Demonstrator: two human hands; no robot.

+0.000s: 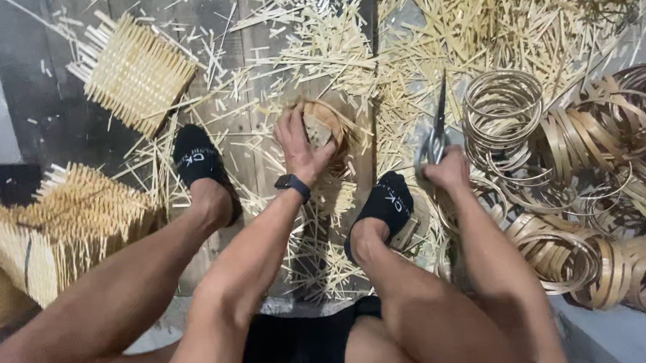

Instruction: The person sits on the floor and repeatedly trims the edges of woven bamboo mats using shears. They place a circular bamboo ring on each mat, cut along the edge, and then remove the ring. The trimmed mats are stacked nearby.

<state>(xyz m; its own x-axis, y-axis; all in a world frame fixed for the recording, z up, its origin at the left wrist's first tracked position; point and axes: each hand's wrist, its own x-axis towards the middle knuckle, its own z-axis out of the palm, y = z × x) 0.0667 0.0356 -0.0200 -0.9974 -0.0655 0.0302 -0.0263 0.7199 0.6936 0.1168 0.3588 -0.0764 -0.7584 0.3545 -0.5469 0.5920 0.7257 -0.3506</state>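
Centre of the frame: the left hand is pressed down on a small round woven basket, fingers curled over its near rim and clamped on it, a dark watch on the wrist. The basket sits on the wooden floor between two feet in black socks, among scattered bamboo offcuts. Just right of centre, the right hand is closed around the handles of a pair of scissors, blades pointing straight up the frame and shut together. Right side of the frame: heaps of coiled bamboo hoops, touching and overlapping. Upper left, a square woven panel with bristling strip ends lies flat; at the left edge, a larger stack of similar woven pieces.
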